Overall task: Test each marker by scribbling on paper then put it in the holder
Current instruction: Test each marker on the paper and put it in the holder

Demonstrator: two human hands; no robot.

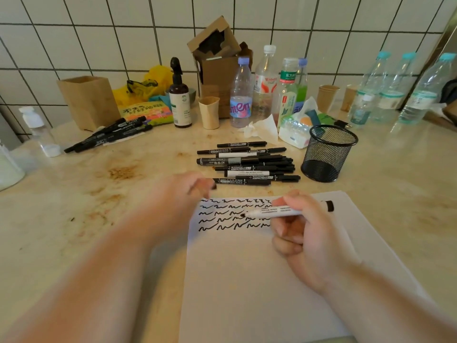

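The counter (395, 169) was pale, glossy stone, mottled with rusty brown stains on its left half and backed by a white tiled wall (99, 45) with dark grout. A flat white sheet of paper (259, 280) lay near, its right edge running diagonally toward the near right, its far part covered with rows of black wavy scribbles (222, 219). Between the paper's left edge and the stains the stone lay bare; a narrow strip separated the paper's far edge from the pile (249, 162) of slim black markers, lying roughly parallel. Just right of the pile stood the holder (329, 154), a round black wire-mesh cup, upright. A second bunch of markers (111, 136) lay far left beside a tan box (89, 102). Clear plastic bottles (241, 95) crowded the far edge. The right hand (309, 238) gripped a white-barrelled marker (279, 212), its dark tip over the scribbles. The left hand (178, 199), blurred, had its fingers curled, pinching a small dark cap (214, 186).
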